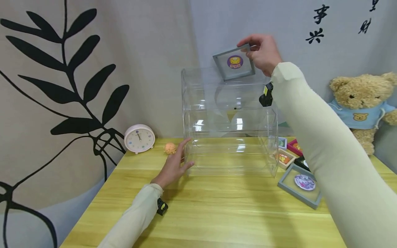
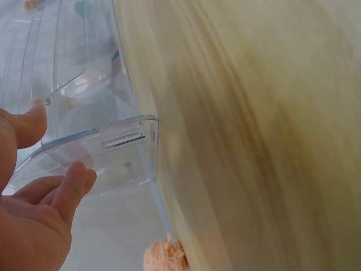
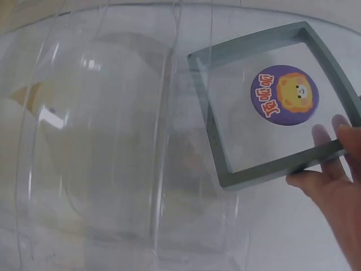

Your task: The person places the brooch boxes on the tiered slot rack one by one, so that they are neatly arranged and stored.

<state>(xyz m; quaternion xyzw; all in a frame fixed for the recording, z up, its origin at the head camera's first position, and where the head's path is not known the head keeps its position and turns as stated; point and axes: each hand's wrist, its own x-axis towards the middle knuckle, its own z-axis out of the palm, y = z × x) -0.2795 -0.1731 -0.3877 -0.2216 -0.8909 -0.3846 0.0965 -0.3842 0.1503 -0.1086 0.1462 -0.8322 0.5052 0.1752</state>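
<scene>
A clear plastic display rack (image 1: pixel 229 151) with several tiers stands upright on the wooden table. My left hand (image 1: pixel 173 165) is at its lower left side, thumb in front and fingers along the side wall; in the left wrist view the hand (image 2: pixel 39 209) has its fingers fairly straight beside the clear edge. My right hand (image 1: pixel 263 53) pinches a grey square frame (image 1: pixel 235 63) by its upper right corner, at the top of the rack. Inside the frame's clear panel sits a round purple badge (image 3: pixel 285 95) with a lion face. Whether the frame touches the rack I cannot tell.
Right of the rack lie another grey frame (image 1: pixel 301 186) with a purple badge and several smaller coloured frames (image 1: pixel 285 157). A pink clock (image 1: pixel 139 138) and an orange ball-like thing (image 1: pixel 170 148) stand at the left. A teddy bear (image 1: pixel 363 103) sits at the far right.
</scene>
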